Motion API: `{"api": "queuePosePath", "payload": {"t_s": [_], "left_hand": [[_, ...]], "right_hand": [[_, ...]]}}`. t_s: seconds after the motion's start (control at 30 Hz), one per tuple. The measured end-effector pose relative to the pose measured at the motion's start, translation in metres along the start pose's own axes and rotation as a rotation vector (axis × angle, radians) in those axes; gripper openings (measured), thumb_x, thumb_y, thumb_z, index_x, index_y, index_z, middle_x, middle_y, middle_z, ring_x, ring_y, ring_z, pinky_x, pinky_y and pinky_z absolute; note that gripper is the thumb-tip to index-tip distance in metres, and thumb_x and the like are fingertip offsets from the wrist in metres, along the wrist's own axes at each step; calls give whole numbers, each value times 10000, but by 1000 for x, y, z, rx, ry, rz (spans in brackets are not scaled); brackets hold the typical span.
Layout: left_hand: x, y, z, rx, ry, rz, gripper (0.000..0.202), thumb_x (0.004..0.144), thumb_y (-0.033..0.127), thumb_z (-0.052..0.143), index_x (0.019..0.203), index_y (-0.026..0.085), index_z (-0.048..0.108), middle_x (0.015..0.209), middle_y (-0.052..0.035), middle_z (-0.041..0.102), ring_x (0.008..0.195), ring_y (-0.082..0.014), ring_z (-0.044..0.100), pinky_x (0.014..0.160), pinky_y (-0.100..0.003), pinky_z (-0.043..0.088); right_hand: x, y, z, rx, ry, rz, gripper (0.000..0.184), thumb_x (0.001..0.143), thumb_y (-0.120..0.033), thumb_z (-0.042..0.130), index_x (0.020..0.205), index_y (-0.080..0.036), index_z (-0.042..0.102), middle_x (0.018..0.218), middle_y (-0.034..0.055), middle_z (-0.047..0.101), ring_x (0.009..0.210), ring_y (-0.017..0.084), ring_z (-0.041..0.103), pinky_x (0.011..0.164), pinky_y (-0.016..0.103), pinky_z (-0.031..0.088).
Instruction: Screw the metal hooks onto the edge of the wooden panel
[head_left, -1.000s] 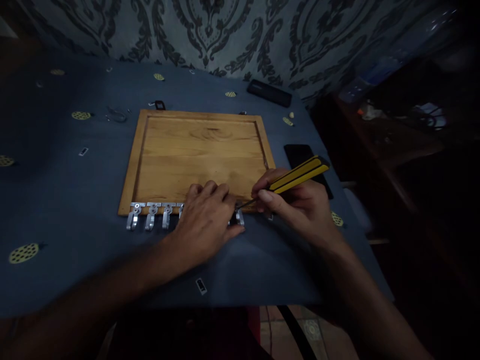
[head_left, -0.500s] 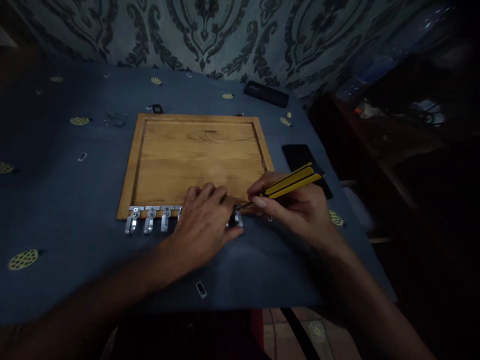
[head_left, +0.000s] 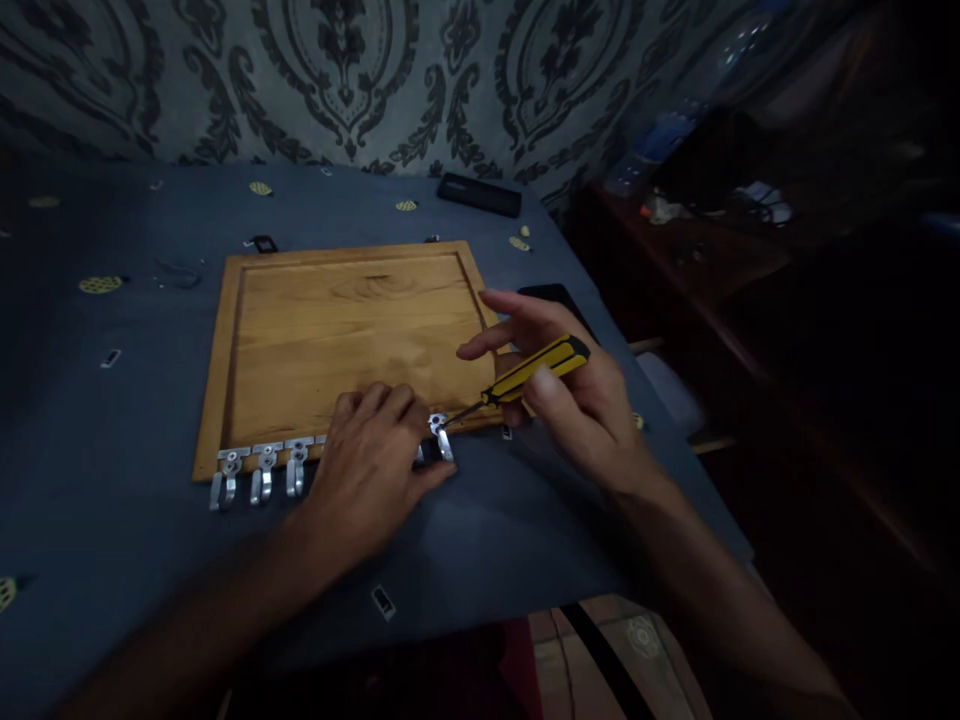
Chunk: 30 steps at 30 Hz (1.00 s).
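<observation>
A wooden framed board (head_left: 345, 330) lies on the cloth-covered table, with a row of metal hooks (head_left: 296, 470) along its near edge. My left hand (head_left: 371, 460) is closed over that edge, fingertips on the board and thumb against the rightmost hook (head_left: 444, 440). It covers the middle hooks. My right hand (head_left: 581, 400) holds a screwdriver (head_left: 525, 375) with a yellow and black handle, its index and middle fingers raised off it. The shaft slants down left, its tip at the screw of the rightmost hook.
Dark phone-like object (head_left: 559, 300) lies right of the board, partly behind my right hand. A black case (head_left: 478, 194) sits near the patterned wall. Thin clear item (head_left: 178, 272), perhaps glasses, lies at left. Beyond the table's right edge stands a dark red surface (head_left: 690, 240) with clutter and a bottle.
My right hand has loosened its fingers around the screwdriver handle, lifting the index and middle fingers. My left hand stays on the hooks. The whole view has shifted, moving the scene leftward.
</observation>
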<state>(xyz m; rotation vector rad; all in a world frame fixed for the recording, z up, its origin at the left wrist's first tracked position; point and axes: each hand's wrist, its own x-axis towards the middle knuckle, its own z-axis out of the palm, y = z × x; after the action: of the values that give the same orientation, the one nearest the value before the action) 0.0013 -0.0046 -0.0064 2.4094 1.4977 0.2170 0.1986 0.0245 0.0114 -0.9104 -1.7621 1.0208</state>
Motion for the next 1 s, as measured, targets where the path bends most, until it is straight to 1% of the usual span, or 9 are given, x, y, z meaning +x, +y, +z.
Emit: {"api": "queuePosePath", "payload": {"t_s": [0.13,0.33,0.4,0.5,0.6,0.7,0.83,0.9,1.0], "left_hand": [[0,0,1,-7,12,1,348,845,389,790,1097,172,690,1098,-73,679,1080,-326,568,882,-452,425],[-1,0,1,-15,14,7,323,856,381,778,1095,180,695,1082,-66,675,1073,-321,572,885,-460,429],[-1,0,1,-7,14,3,312,854,385,778,1071,174,701,1072,-71,674,1067,-324,575,885,-465,432],[-1,0,0,5,14,3,317,855,391,776,1060,161,700,1082,-84,671,1066,-328,578,895,-471,432],[-1,0,0,3,15,3,314,856,389,775,1054,157,700,1085,-86,668,1067,-327,580,898,-470,431],[-1,0,1,-3,21,1,312,850,384,783,1049,158,703,1083,-83,669,1069,-324,579,901,-469,432],[-1,0,1,0,27,6,315,850,394,781,1038,155,703,1079,-87,669,1067,-325,578,903,-470,436],[-1,0,1,3,21,4,313,850,398,780,1035,157,703,1080,-86,670,1062,-324,578,896,-470,440],[-1,0,0,8,8,0,307,855,397,776,1039,164,700,1081,-80,669,1060,-319,576,889,-469,443]], "right_hand": [[-1,-2,1,88,61,-5,517,957,-589,543,1407,-337,523,1126,44,687,826,156,651,502,234,531],[0,-2,3,116,77,-41,449,970,-555,549,1348,-314,554,1061,31,712,707,126,635,496,236,528],[1,-3,3,100,82,-58,418,974,-522,563,1334,-310,567,1034,30,719,684,124,626,476,235,509],[1,-5,2,63,91,-88,314,972,-432,607,1258,-305,637,968,21,725,663,117,621,430,216,465],[2,-5,0,60,82,-115,240,962,-370,636,1188,-307,690,914,4,726,576,88,584,402,207,441],[1,-4,-1,97,56,-115,254,975,-360,617,1215,-309,686,940,3,727,539,75,559,429,225,462],[0,-6,-3,188,4,-77,339,1010,-424,539,1300,-284,645,1027,32,723,587,95,595,516,275,511],[0,-8,-2,198,6,-64,337,1012,-418,535,1293,-274,652,1027,36,724,596,100,615,518,276,520],[0,-11,-1,155,36,-77,267,999,-367,574,1218,-274,696,985,22,734,539,84,614,487,257,514]]}}
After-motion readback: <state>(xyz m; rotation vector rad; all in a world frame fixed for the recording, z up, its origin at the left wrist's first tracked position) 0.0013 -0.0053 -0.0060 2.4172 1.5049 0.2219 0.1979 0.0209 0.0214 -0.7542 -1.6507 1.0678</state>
